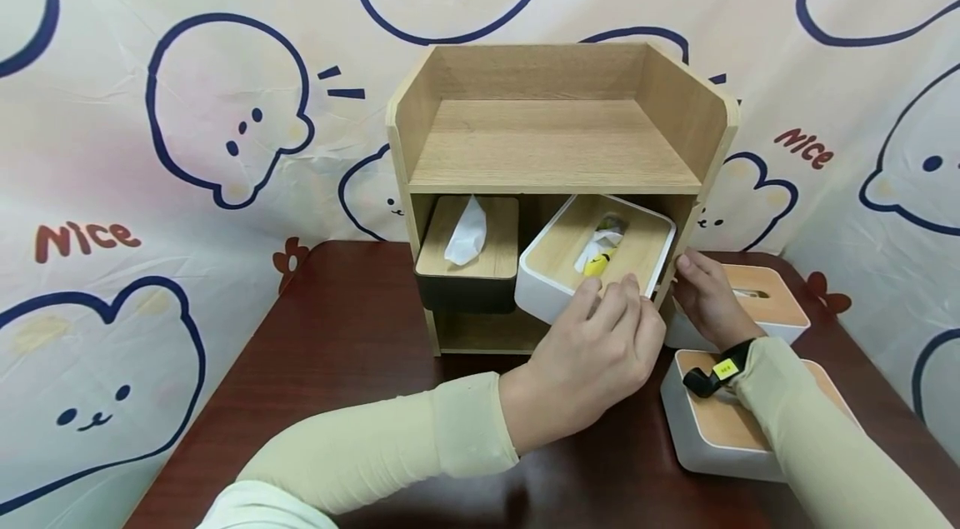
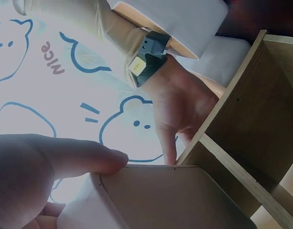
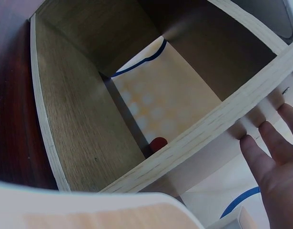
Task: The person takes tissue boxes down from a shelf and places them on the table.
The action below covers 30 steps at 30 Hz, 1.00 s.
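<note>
My left hand (image 1: 592, 350) grips the front corner of a white tissue box (image 1: 566, 242) with a wood-look lid. The box sits askew, tilted, partly inside the middle compartment of a wooden shelf unit (image 1: 558, 147). White tissue and a yellow wrapper show in its slot. The left wrist view shows my thumb (image 2: 101, 160) on the box's edge. My right hand (image 1: 705, 300) rests against the outside of the shelf's right panel, fingertips (image 3: 248, 143) touching it. Beside the white box stands a black tissue box (image 1: 465, 293) with a tissue sticking out.
Two more white tissue boxes with wood-look lids stand right of the shelf: a rear box (image 1: 780, 304) and a front box (image 1: 720, 441), partly under my right forearm. All stands on a dark red-brown table (image 1: 315, 346). A cartoon-printed cloth (image 1: 225, 262) hangs behind.
</note>
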Each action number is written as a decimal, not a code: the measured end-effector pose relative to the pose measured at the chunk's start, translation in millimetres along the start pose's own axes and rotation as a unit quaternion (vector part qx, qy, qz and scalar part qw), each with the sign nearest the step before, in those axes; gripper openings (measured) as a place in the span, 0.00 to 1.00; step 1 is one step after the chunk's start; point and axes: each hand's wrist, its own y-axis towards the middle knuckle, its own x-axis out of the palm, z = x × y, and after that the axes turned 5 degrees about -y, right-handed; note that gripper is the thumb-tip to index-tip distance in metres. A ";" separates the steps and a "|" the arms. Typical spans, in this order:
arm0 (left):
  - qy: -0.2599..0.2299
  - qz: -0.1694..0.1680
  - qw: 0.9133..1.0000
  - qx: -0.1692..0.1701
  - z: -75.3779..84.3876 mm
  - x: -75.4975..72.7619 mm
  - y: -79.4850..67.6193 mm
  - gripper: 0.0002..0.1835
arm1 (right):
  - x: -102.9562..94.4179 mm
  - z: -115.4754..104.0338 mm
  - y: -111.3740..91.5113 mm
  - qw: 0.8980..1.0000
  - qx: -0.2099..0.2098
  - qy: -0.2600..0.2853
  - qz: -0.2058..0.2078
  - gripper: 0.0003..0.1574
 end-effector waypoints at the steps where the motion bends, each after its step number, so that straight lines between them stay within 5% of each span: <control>1: -0.002 0.000 1.000 0.001 0.2 -1.6 -0.5 0.13 | 0.0 -0.2 0.0 1.000 -0.001 0.001 -0.002 0.21; 8: -0.001 0.018 1.000 0.008 0.4 -8.4 -2.9 0.13 | -1.4 0.7 -0.4 1.000 -0.008 0.017 0.001 0.20; 17: -0.030 0.037 0.999 0.015 6.3 1.4 -13.1 0.10 | -1.6 -0.5 -0.7 1.000 0.007 0.012 -0.004 0.21; 25: -0.045 0.076 0.996 0.030 -11.9 -25.2 -13.0 0.09 | -0.4 -3.1 0.6 1.000 0.007 0.015 -0.004 0.20; 30: -0.053 0.086 0.994 0.043 -16.8 -23.5 -19.4 0.09 | -1.0 -0.7 0.7 0.999 -0.004 0.033 0.003 0.19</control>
